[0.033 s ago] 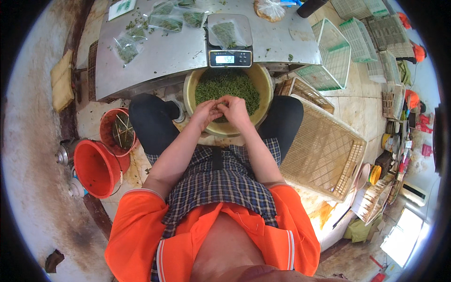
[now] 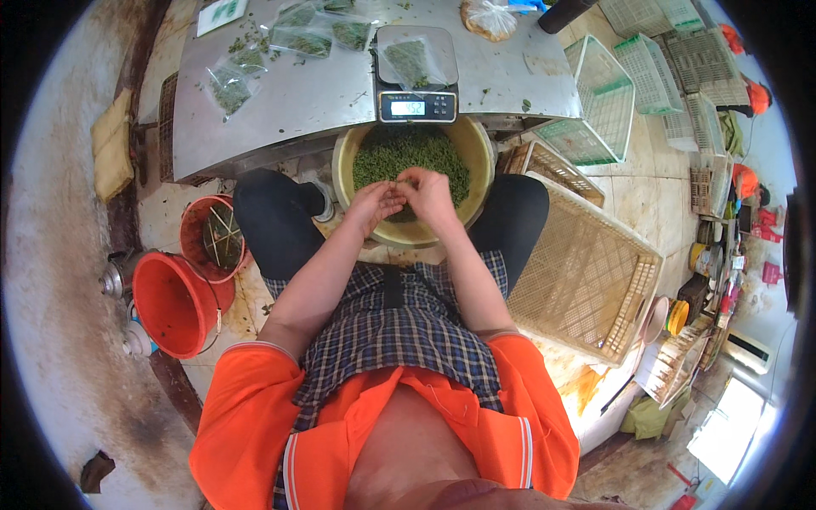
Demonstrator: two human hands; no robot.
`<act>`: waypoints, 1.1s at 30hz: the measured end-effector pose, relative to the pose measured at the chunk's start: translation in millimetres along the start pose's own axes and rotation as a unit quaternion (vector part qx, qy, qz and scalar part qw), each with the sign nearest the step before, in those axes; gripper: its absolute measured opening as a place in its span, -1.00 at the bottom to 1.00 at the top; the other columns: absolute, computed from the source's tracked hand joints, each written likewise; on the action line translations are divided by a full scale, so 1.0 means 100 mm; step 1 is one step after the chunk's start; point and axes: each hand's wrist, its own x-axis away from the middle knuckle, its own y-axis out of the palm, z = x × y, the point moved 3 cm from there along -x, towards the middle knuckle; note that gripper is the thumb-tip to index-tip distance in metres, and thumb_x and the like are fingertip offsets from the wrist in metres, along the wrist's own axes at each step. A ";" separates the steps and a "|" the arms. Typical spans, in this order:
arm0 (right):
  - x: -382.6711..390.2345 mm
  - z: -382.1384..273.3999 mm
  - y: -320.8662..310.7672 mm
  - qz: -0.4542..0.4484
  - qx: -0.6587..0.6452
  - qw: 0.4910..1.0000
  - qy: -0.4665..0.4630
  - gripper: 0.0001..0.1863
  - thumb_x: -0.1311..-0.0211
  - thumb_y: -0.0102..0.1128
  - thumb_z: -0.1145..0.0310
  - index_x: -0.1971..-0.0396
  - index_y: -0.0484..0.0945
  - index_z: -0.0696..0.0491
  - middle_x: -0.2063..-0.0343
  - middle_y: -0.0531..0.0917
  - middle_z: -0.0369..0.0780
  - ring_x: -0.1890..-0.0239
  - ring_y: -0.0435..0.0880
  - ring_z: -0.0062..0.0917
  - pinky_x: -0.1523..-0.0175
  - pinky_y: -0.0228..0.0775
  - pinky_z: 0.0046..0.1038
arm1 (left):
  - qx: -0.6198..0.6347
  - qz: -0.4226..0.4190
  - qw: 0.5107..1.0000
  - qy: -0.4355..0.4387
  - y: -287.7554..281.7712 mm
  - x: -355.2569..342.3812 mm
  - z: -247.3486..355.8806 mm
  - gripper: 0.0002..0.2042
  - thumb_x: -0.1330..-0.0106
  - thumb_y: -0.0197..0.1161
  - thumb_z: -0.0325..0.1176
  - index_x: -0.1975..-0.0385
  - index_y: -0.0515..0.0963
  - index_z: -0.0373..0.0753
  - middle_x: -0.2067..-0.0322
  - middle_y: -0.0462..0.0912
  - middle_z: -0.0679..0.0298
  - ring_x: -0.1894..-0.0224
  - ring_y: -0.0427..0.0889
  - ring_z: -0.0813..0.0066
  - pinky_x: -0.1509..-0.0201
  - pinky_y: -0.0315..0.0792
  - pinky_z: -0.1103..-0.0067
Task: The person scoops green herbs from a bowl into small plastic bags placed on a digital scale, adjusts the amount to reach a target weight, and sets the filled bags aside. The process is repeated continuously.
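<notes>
My left hand (image 2: 372, 207) and my right hand (image 2: 427, 195) meet over the near part of a yellowish basin (image 2: 484, 157) between my knees. Small green leafy pieces (image 2: 414, 151) fill much of it. The fingers of both hands are curled and pinched together at the tips, and whatever is between them is too small or hidden to make out. Just beyond the basin, a digital scale (image 2: 416, 106) with a lit display stands at the table's edge. On its plate lies a clear bag of green leaves (image 2: 407, 61).
The metal table (image 2: 340, 93) carries several more clear bags of greens (image 2: 300, 40) and loose leaf bits. Two red buckets (image 2: 174, 303) stand at my left, one holding stems or sticks. A large beige plastic crate (image 2: 586, 263) lies at my right, with green-white crates (image 2: 599, 98) behind it.
My right hand has shifted slightly upward, and its fingers sit a little differently against the left fingertips. Everything else looks the same.
</notes>
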 end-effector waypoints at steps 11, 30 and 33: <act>-0.81 -0.55 -0.70 0.234 0.023 0.969 -0.072 -0.75 -0.06 0.22 0.48 0.21 0.58 0.15 0.52 0.63 -0.02 0.43 0.65 -0.17 0.28 0.45 -0.30 | -0.051 0.072 0.995 0.045 -0.01 0.07 0.12 -0.72 -0.43 0.02 -0.31 0.03 0.44 -0.38 0.13 0.52 0.13 0.08 0.57 0.34 -0.03 0.50 0.46; 0.15 1.28 1.30 -0.115 -0.331 0.855 0.382 -0.69 -0.02 0.06 0.79 0.17 0.44 0.27 0.52 0.56 -0.15 0.56 0.54 -0.44 0.52 0.35 -0.57 | -0.218 0.140 0.962 0.081 -0.24 -0.04 0.08 -0.73 -0.43 -0.03 -0.34 -0.05 0.49 -0.12 -0.17 0.36 0.18 -0.23 0.33 0.30 -0.19 0.33 0.42; 0.20 1.12 0.99 -0.059 -0.545 0.744 0.381 -0.67 -0.08 -0.02 0.79 0.12 0.41 0.27 0.39 0.55 -0.07 0.47 0.56 -0.41 0.48 0.37 -0.53 | -0.206 0.135 0.966 0.073 -0.21 -0.05 0.06 -0.74 -0.43 -0.02 -0.35 -0.04 0.50 -0.13 -0.11 0.41 0.20 -0.19 0.38 0.32 -0.19 0.34 0.42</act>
